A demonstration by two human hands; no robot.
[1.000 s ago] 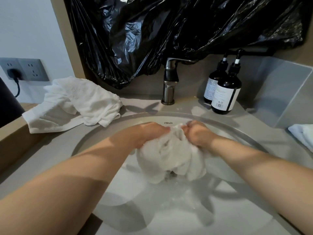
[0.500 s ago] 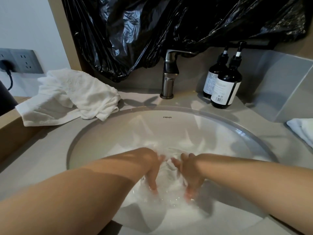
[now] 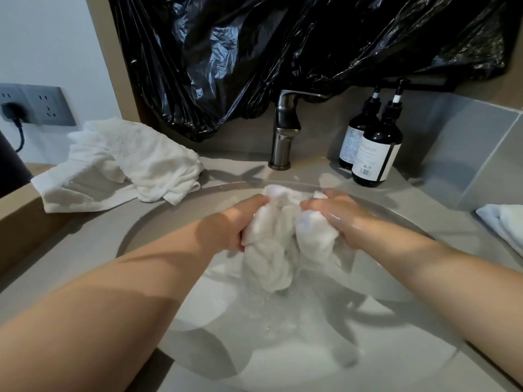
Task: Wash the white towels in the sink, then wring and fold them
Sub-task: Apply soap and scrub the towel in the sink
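From the head camera, the tap (image 3: pixel 284 131) stands at the back of the counter (image 3: pixel 70 256), and the round sink (image 3: pixel 135 230) lies straight in front of it. Over the basin, in front of the tap, both hands hold one wet white towel (image 3: pixel 271 256), bunched into a lump. The left hand (image 3: pixel 235 222) has its fingers curled tight round the towel's left side. The right hand (image 3: pixel 336 219), wet and shiny, grips the right side. The towel's lower end hangs toward the water; whether it touches is hard to tell. Both forearms cross the near rim and hide part of the basin.

A crumpled black plastic sheet (image 3: pixel 283 52) hangs behind and above the tap. Right of the tap stand two dark pump bottles, the nearer bottle (image 3: pixel 376 148) partly hiding the farther bottle (image 3: pixel 357 134). Left of the tap, a heap of white towelling (image 3: pixel 127 165) lies on the counter by the sink's rim; whether it is one towel or more cannot be told. Farther left is a grey wall socket (image 3: pixel 42 104) with one black plug (image 3: pixel 10 111). Far right of the tap, one more white towel (image 3: pixel 503 222) shows at the frame edge.
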